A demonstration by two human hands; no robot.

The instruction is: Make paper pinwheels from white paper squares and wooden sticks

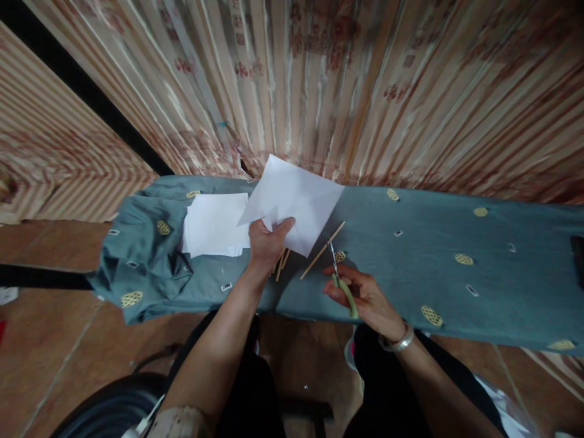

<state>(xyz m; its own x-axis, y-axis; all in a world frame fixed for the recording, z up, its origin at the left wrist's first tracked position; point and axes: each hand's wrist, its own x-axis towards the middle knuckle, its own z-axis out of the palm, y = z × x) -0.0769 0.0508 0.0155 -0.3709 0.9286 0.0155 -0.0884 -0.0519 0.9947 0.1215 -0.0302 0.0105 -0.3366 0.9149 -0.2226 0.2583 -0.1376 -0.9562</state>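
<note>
The left hand (266,242) pinches a white paper sheet (292,201) above the cloth-covered table (433,261), beside a paper stack (214,224). Right of the sheet, the right hand (360,295) grips green-handled scissors (341,277) near wooden sticks (322,250).

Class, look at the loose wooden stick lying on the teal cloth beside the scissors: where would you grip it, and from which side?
Grip the wooden stick near its upper right end, coming from above and the right. That end lies bare on the teal cloth, while the lower part runs close to the scissors in the right hand, and the sheet of paper held by the left hand lies to its left.
</note>
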